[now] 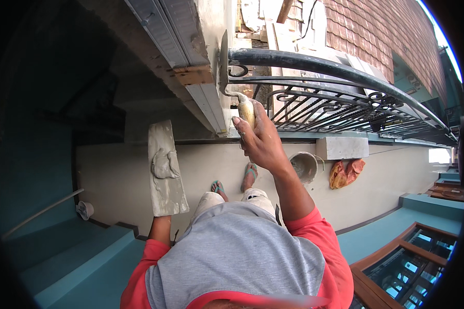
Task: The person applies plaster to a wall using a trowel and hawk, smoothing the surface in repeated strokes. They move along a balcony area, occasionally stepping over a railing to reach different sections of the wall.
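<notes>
My right hand (261, 135) is closed around the wooden handle of a trowel (244, 109). The trowel's thin metal blade stands on edge against the side of a plastered wall edge (216, 41), close to the end of a black railing. To the left, a long narrow plasterer's board (168, 198) carries a lump of wet grey mortar (165, 164), and more mortar is smeared over its face. My left forearm (160, 229) runs up under the board's near end, holding it up. The board hides my left hand and its fingers.
A black iron railing (335, 69) curves away to the right. On the floor stand a bucket (304, 167), a pale block (343, 148) and a crumpled orange-red bag (346, 173). Far left, a small white pail (85, 210) sits near a pole (41, 213). A wood-framed window (402, 268) is at lower right.
</notes>
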Motion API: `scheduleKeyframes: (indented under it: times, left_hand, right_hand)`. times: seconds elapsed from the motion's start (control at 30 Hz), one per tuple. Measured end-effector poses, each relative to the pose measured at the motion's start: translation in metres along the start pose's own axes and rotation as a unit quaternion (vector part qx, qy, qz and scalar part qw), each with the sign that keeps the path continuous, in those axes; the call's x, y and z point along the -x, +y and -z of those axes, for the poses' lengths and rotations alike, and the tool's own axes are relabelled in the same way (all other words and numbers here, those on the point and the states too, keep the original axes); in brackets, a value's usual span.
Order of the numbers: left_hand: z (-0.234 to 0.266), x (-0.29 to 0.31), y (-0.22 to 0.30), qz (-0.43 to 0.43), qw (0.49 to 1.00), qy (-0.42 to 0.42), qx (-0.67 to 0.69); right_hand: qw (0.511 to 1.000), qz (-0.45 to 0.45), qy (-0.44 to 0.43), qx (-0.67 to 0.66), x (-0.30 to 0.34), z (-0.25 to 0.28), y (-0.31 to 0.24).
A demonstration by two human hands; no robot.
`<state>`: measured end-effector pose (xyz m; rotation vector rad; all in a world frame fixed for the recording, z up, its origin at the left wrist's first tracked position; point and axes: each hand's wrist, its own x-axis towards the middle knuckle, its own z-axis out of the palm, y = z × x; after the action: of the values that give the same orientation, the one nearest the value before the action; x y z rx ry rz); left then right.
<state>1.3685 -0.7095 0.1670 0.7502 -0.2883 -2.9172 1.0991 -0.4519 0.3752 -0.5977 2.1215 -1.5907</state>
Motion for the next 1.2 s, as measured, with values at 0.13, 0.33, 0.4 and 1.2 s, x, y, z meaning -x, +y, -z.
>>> scheduleKeyframes:
  times: [0.13, 0.33, 0.4, 1.2]
  left_hand:
    - [0.004, -0.003, 0.001, 0.002, 1.000, -0.004, 0.003]
    - [0.005, -0.006, 0.000, 0.011, 1.000, -0.009, 0.001]
    - [0.004, -0.005, 0.000, 0.013, 1.000, -0.010, 0.002]
    - [0.001, 0.009, 0.004, -0.001, 1.000, -0.001, 0.003]
  right_hand:
    - [0.998, 0.019, 0.019, 0.064, -0.013, -0.002, -0.005]
    - [0.995, 0.066, 0.030, 0.076, 0.019, -0.012, -0.019]
    - [0.995, 0.076, 0.032, 0.048, 0.040, -0.013, -0.022]
    - [0.977, 0.201, 0.065, 0.005, 0.040, -0.002, -0.001]
